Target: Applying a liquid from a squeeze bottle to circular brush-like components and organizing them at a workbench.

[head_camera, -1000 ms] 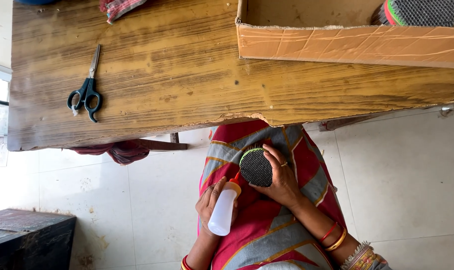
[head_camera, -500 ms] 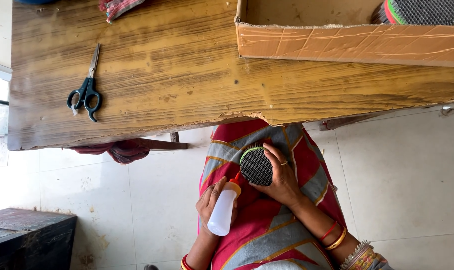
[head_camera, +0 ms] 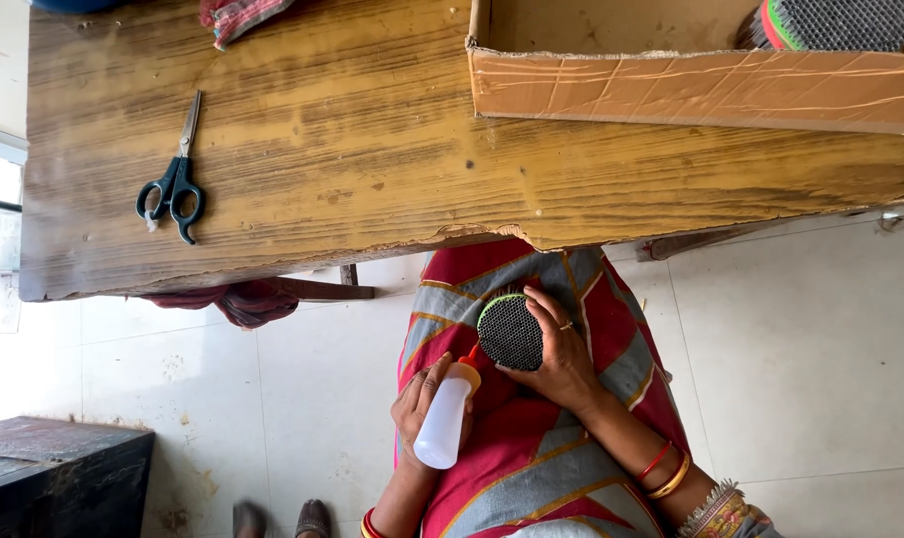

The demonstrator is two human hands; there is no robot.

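My left hand (head_camera: 419,399) grips a white squeeze bottle (head_camera: 444,424) with an orange nozzle, and the tip points up toward a round disc. My right hand (head_camera: 564,361) holds that disc (head_camera: 510,332), a black mesh pad with a green rim, upright over my lap. The nozzle sits just beside the disc's lower left edge. Both hands are below the front edge of the wooden table (head_camera: 392,149), above my red and grey striped cloth.
Black-handled scissors (head_camera: 176,179) lie on the left part of the table. An open cardboard box (head_camera: 691,90) stands at the back right with more rimmed mesh discs (head_camera: 836,22) inside. A dark chest (head_camera: 58,478) is on the tiled floor at lower left.
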